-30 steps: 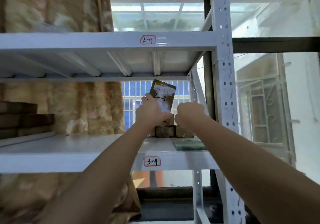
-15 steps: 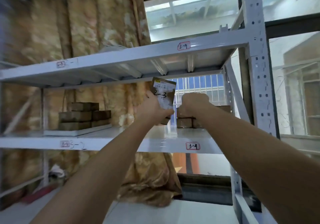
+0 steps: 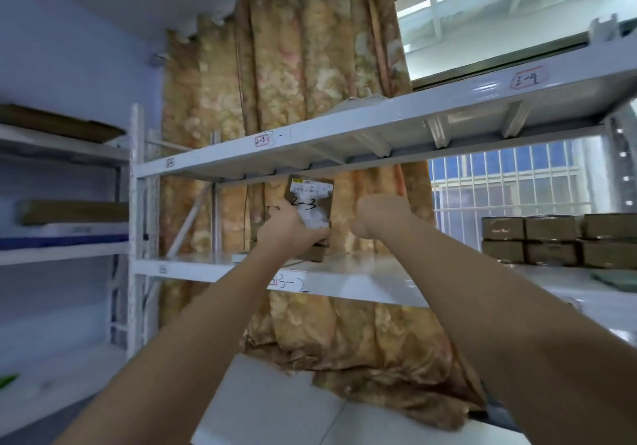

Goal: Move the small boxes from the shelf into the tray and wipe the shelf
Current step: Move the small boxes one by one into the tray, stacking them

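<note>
Gripping a small brown box (image 3: pixel 312 203) marked "2-3" on its white label, the person's left hand (image 3: pixel 289 229) held it upright in front of the middle shelf (image 3: pixel 372 281), thumb across the label face and fingers curled behind. The right hand (image 3: pixel 379 215) hung just beside it, curled into a fist; whether it enclosed anything could not be told, since only the back of the hand showed. The remaining small boxes (image 3: pixel 558 241) stood stacked two high at the far right of the same shelf, well apart from both hands, and a green cloth (image 3: pixel 617 281) lay on the shelf near them. No tray could be identified with certainty; a pale flat edge was visible on the shelf behind the left wrist, largely hidden by the arm. The step in hand appeared to be carrying the box leftward toward its deposit point, with most of the stack not yet moved and the wiping not yet begun. Several faults were possible from this position. The one-handed grip sat low on the box, so a quick swing could let it tip out over the thumb. The top of the box stood close beneath the upper shelf (image 3: pixel 379 127), and lifting further risked striking it. With the tray obscured, a blind release could land the box on its rim or on the bare shelf.
</note>
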